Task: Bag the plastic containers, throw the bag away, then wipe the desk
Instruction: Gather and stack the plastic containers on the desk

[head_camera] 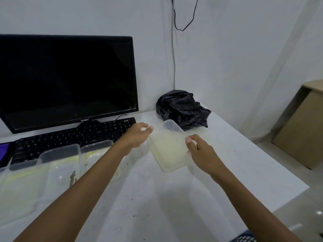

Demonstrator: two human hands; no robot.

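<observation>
Four clear plastic containers on the white desk (227, 172), one crumpled black bag (181, 109).

Left hand (138, 135) and right hand (201, 152) each close fingers on opposite edges of one container (167, 147), tilted, cloudy, smeared yellowish inside, just in front of the bag. Three more containers (52, 165) sit in a row before the keyboard (73, 135), yellow residue in them, the middle one holding a brown scrap (72, 178).

A black flat-screen monitor (66, 79) stands upright at the rear left, screen dark. A black keyboard (73, 137) lies directly in front of it — its far edge near the monitor base. A thin black cable (175, 20) hangs down the white wall (227, 49). A tan wooden cabinet (304, 126) stands at the right — on the floor.
</observation>
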